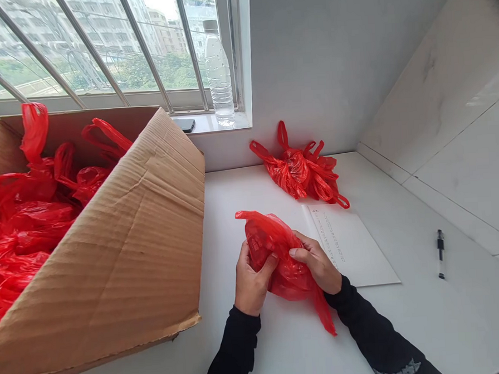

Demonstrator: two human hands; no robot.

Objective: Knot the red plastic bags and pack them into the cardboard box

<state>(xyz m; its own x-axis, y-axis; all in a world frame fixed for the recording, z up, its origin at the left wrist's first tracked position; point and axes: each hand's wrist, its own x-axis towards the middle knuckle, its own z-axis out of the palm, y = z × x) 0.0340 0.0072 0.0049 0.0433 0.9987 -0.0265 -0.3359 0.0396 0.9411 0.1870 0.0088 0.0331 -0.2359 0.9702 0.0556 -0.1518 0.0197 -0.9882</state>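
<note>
A red plastic bag (285, 274) is held up between my two hands above the white table. My left hand (254, 279) grips its left side, thumb on top and fingers hidden beneath. On the other side, my right hand (318, 261) pinches the bag with its thumb across the front. One end of the bag sticks out to the upper left, and another hangs down at the lower right. Whether anything is inside the bag cannot be made out. Beyond my hands lies a pile of red plastic bags (301, 173), bunched up against the wall.
A large cardboard box (151, 231) full of red bags (37, 220) stands at left. Right of my hands lie a paper booklet (361, 248) and a pen (441, 254). On the windowsill are a water bottle (219, 77) and a dark phone-like object (185, 125).
</note>
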